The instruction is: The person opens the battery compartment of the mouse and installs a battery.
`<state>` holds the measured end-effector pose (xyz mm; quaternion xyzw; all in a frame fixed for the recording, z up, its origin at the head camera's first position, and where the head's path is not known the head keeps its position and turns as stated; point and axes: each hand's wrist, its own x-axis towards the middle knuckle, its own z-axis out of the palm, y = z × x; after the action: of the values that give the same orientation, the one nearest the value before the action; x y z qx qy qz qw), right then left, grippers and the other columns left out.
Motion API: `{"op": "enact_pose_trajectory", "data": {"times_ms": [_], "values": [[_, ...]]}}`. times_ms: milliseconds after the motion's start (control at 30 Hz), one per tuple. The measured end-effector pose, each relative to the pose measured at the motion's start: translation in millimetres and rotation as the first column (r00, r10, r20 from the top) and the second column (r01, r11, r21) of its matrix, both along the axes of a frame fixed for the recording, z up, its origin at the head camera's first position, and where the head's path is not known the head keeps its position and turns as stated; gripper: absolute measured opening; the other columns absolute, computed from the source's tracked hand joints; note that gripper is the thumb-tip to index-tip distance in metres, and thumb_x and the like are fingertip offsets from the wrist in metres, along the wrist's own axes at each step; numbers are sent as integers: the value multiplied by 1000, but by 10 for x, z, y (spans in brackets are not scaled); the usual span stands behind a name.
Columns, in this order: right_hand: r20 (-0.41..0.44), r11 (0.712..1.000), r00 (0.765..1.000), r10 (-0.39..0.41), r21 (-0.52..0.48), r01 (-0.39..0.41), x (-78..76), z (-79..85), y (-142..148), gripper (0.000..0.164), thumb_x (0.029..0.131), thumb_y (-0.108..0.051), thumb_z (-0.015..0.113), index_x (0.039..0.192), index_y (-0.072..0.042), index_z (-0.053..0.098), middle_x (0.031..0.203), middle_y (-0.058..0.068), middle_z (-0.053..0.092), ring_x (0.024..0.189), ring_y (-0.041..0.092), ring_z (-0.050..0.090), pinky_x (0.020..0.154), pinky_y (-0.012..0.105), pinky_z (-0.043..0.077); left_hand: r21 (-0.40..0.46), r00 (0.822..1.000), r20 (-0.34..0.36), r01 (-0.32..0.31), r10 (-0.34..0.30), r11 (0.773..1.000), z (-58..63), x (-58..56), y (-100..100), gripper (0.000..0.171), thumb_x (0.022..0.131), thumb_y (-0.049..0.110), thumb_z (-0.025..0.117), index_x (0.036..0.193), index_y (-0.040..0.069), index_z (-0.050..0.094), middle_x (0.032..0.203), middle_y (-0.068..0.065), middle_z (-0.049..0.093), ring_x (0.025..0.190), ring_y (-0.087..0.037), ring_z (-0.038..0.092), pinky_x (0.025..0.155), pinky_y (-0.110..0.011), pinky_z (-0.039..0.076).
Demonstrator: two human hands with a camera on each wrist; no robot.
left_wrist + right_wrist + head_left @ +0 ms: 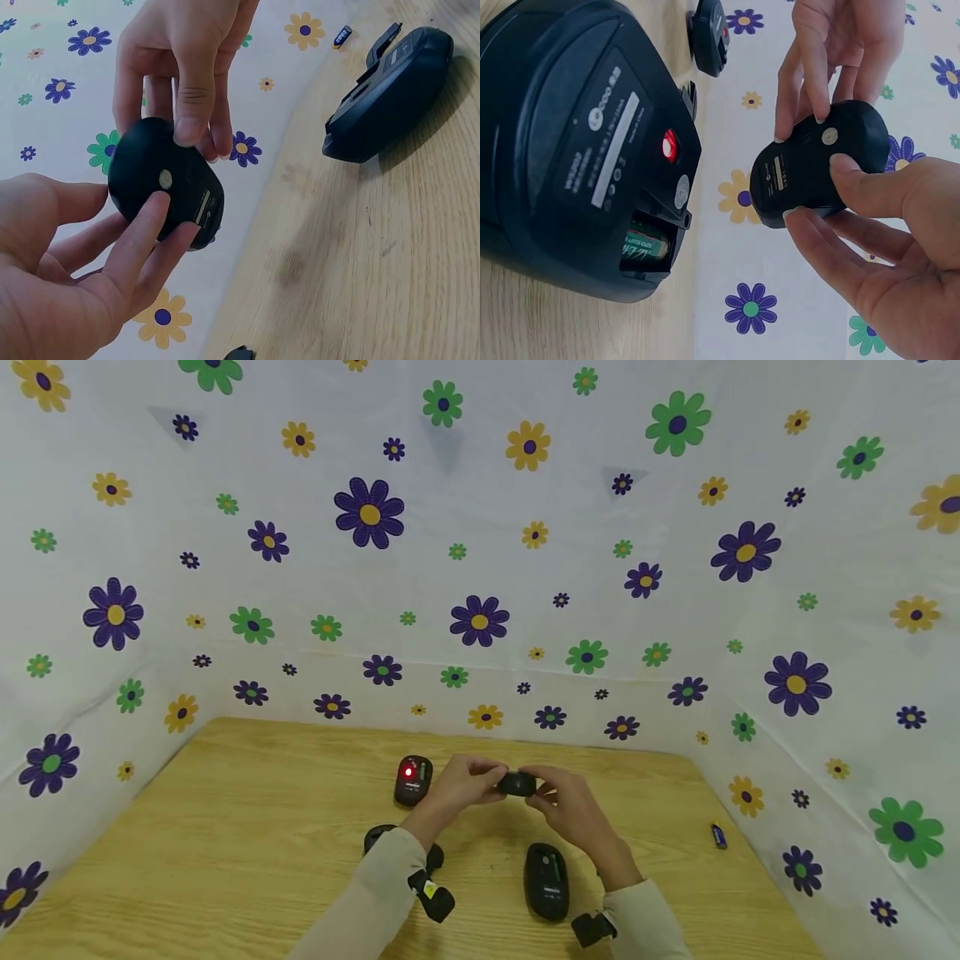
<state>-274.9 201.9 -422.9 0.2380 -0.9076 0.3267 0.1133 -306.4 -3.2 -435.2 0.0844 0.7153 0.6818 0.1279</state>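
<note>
A black computer mouse [517, 783] is held up above the table between both hands. My left hand [461, 787] grips its left side; my right hand [566, 803] pinches the right side. Its underside, with a pale label and a round silver spot, shows in the left wrist view, where the mouse [150, 169] lies between the fingertips, and in the right wrist view. Below the hands, a second mouse [546, 882] rests upside down on the table. Close up in the right wrist view, this mouse [547, 150] has a glowing red light and a green battery [645, 244] in its uncovered compartment.
Another upturned mouse [412, 781] with a red light lies left of the hands. My left forearm partly hides a further black object [381, 835]. A small loose battery [718, 835] lies near the wooden table's right edge. Flower-patterned white cloth [480, 568] encloses the back and sides.
</note>
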Motion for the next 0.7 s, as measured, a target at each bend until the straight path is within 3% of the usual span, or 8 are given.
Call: {"op": "enact_pose_trajectory", "data": {"times_ms": [233,500,700], "values": [[2,999,999,-32,-25,32,16,-9,-12,36,93,3,71,128,-6,70,121,15,75,100,30,75,81,37,66,23,998,-23,51,-50,998,-16,29,-73,30,107,11,56,130,-4,67,132,-25,66,107,-32,75,92,-34,64],[56,996,995,-85,-15,86,48,-42,-16,32,97,-1,69,128,-2,68,108,18,76,86,25,75,70,29,64,-14,993,-52,104,-104,995,-81,73,-130,34,102,-1,57,135,0,65,123,-24,69,98,-22,76,88,-31,65],[88,996,992,-89,-12,91,23,-25,-22,30,99,-3,66,129,0,67,99,15,77,81,20,73,66,26,61,-123,978,-122,154,-169,980,-58,105,-196,42,100,9,67,141,4,61,124,-21,70,105,-27,73,89,-42,65]]}}
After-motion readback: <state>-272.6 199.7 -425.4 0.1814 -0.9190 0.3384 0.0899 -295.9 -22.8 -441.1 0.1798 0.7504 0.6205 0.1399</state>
